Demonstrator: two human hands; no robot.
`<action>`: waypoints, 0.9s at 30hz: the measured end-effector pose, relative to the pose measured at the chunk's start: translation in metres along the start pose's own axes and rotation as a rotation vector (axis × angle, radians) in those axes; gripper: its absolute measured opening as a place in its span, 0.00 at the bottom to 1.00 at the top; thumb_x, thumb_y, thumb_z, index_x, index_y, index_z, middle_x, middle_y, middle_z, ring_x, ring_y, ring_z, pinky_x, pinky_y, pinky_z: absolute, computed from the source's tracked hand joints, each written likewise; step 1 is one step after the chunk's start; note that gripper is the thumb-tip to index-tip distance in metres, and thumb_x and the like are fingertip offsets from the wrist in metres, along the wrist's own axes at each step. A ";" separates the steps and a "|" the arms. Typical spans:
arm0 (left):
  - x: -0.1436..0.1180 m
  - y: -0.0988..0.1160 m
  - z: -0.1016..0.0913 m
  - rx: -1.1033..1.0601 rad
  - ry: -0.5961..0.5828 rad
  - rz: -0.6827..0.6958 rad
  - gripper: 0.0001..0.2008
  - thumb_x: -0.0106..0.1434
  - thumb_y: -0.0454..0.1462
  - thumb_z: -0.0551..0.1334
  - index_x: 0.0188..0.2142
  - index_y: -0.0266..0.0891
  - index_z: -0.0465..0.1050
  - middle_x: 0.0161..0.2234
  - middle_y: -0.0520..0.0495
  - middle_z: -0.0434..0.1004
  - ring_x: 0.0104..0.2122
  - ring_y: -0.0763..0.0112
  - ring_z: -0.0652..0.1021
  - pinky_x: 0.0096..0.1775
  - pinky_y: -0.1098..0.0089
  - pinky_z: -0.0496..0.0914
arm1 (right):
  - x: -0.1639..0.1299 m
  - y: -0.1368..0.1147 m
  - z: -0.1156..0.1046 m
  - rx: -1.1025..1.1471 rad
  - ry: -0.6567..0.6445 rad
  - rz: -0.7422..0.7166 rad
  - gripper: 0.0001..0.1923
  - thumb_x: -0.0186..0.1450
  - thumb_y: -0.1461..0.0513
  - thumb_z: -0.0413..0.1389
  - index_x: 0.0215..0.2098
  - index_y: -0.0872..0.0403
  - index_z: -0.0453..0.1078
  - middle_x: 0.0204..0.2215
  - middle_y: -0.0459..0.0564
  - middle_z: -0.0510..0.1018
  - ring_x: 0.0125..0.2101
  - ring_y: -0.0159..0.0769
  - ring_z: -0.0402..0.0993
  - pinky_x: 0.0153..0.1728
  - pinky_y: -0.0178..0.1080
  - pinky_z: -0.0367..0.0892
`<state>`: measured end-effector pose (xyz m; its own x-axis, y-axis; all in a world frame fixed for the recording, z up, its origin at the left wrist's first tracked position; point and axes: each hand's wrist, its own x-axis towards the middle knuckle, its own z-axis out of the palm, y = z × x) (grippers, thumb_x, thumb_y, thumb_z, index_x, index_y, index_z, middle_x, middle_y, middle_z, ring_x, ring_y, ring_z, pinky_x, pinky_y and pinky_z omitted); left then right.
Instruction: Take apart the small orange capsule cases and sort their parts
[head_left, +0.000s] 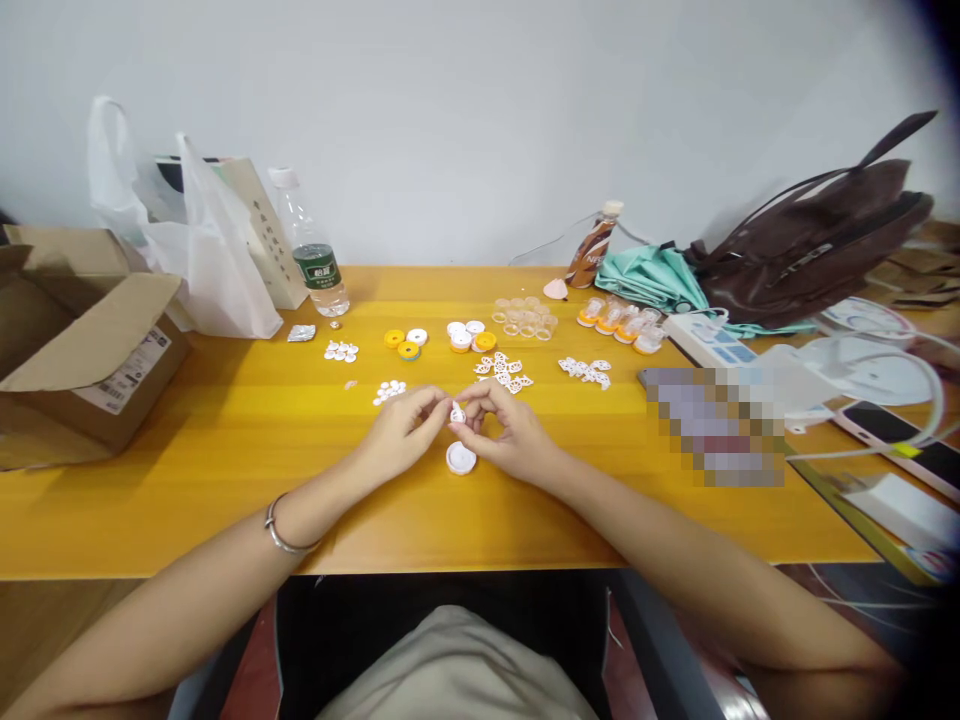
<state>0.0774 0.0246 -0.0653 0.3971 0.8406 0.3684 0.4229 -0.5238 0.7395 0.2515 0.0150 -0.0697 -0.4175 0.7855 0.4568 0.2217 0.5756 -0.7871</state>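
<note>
1. We sat at the yellow table with both hands meeting over its middle, the left hand and the right hand pinching one small white piece between their fingertips; each grip was closed on that piece, which hung just above the table.

2. A round white cap lay flat on the table directly below the pinched piece, between our two wrists and just touching the right hand's edge, as far as we could tell.

3. We judged the white piece to be light, stiff plastic, small enough to slip or spring away, so a fingertip pinch at its rim suited it better than a full-hand hold; its exact shape was too small to make out.

4. Beyond the white cap, toward the wall, lay loose white buttons, a scatter of white lattice pieces, yellow and white rings and a cluster of clear cups.

5. Far left of the cap stood an open cardboard box, a white plastic bag and a water bottle.

6. Far right of the cap rested a brown bag, a teal cloth, a power strip and a phone on a white cable.

7. A metal bracelet circled our left wrist, nearer us than the cap.
</note>
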 end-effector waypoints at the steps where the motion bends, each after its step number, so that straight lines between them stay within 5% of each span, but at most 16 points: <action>1: 0.000 -0.001 -0.001 0.076 0.004 0.039 0.11 0.63 0.38 0.52 0.29 0.36 0.69 0.25 0.52 0.70 0.26 0.75 0.69 0.30 0.75 0.62 | 0.000 0.000 0.000 0.011 0.007 0.005 0.10 0.60 0.63 0.54 0.40 0.53 0.61 0.24 0.42 0.67 0.25 0.26 0.65 0.30 0.33 0.65; 7: -0.002 -0.002 0.001 0.249 0.124 0.135 0.10 0.62 0.35 0.53 0.28 0.36 0.71 0.24 0.51 0.71 0.24 0.77 0.69 0.30 0.76 0.61 | 0.003 0.006 0.005 0.184 0.068 0.148 0.07 0.62 0.58 0.52 0.35 0.53 0.61 0.24 0.43 0.69 0.25 0.27 0.66 0.27 0.32 0.63; 13: -0.003 0.001 0.006 0.206 0.111 0.027 0.14 0.61 0.36 0.54 0.23 0.34 0.72 0.19 0.53 0.69 0.21 0.78 0.65 0.26 0.76 0.59 | 0.001 0.005 0.008 0.156 0.088 0.177 0.09 0.66 0.56 0.45 0.33 0.53 0.60 0.25 0.43 0.67 0.26 0.27 0.65 0.29 0.33 0.63; 19: -0.001 -0.003 0.013 -0.142 0.007 -0.184 0.16 0.60 0.40 0.54 0.22 0.33 0.71 0.19 0.51 0.70 0.21 0.77 0.68 0.24 0.77 0.61 | -0.001 0.008 0.011 0.116 0.100 0.172 0.09 0.68 0.58 0.41 0.35 0.52 0.60 0.26 0.43 0.66 0.26 0.28 0.64 0.30 0.33 0.62; 27: 0.004 0.003 0.011 -0.485 -0.049 -0.334 0.12 0.57 0.39 0.55 0.23 0.34 0.69 0.20 0.51 0.70 0.21 0.78 0.69 0.26 0.76 0.64 | 0.006 0.006 0.011 0.377 0.111 0.246 0.06 0.65 0.57 0.46 0.38 0.51 0.57 0.21 0.40 0.67 0.23 0.28 0.64 0.25 0.33 0.61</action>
<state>0.0895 0.0253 -0.0676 0.3486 0.9357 0.0533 0.1152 -0.0992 0.9884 0.2410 0.0214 -0.0763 -0.2911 0.9198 0.2632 -0.0419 0.2626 -0.9640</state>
